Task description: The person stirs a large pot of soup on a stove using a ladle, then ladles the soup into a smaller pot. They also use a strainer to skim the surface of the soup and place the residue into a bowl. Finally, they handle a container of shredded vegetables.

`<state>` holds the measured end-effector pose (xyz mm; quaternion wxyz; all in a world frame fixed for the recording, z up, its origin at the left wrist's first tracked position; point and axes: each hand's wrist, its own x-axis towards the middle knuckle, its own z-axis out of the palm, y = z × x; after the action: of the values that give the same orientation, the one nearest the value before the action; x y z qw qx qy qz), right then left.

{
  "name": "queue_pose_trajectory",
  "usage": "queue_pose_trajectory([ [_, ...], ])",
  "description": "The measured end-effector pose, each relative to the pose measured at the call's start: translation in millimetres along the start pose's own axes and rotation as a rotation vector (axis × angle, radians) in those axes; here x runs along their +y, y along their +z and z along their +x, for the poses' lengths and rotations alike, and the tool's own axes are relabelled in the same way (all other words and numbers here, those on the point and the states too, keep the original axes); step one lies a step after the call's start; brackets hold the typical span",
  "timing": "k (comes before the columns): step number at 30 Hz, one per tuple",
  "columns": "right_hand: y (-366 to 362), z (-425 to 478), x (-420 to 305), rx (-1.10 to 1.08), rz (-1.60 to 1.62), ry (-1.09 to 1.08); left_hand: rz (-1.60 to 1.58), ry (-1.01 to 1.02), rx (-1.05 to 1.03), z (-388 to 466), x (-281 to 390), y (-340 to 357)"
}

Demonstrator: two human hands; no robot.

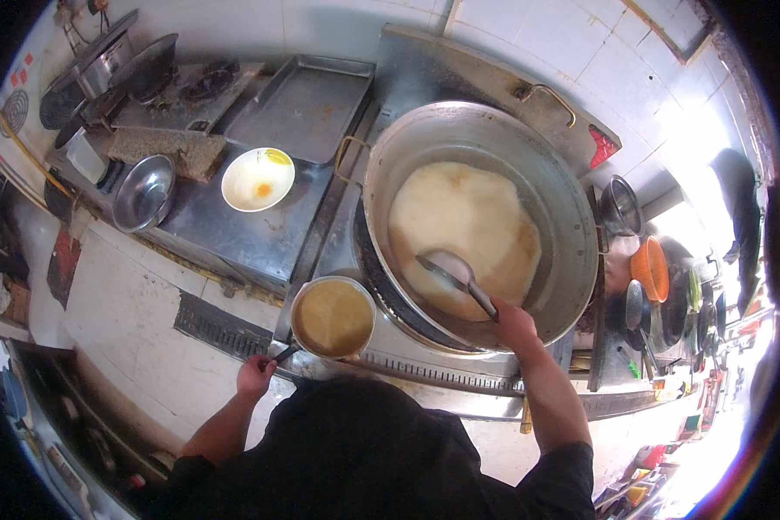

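Note:
My left hand (256, 377) grips the dark handle of a saucepan (333, 318), which is filled with brown liquid and stands at the counter's front edge. To its right is a very large metal pot (562, 260) with looped handles. Pale, foamy liquid (461, 208) with brownish patches covers its bottom. My right hand (515, 325) reaches over the pot's near rim and holds a ladle (452, 268) by its handle. The ladle's bowl is at the surface of the pale liquid, partly dipped in it.
Left of the pot are a white bowl (258, 180) with yellow residue, a steel bowl (144, 194) and a rectangular metal tray (302, 109). Farther left, pans stand by a burner (211, 80). At the right are a steel bowl (621, 205), an orange basket (650, 268) and several pans.

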<state>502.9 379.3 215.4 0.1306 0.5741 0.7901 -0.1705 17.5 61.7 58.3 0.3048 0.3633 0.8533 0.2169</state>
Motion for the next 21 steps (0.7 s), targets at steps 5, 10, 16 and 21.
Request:
queue_pose_trajectory([
  [5, 15, 36, -33, 0.183, -0.028, 0.159, 0.012, 0.014, 0.0, -2, -2, -3],
  [10, -18, 38, -56, 0.182, 0.045, 0.096, 0.004, 0.017, 0.045, -9, 3, -7],
  [16, -1, 75, -35, 0.063, 0.119, 0.018, -0.044, -0.044, 0.034, -10, -4, 0],
  [21, 9, 100, -63, 0.262, 0.129, 0.278, 0.025, -0.034, 0.05, -10, -1, 0],
])
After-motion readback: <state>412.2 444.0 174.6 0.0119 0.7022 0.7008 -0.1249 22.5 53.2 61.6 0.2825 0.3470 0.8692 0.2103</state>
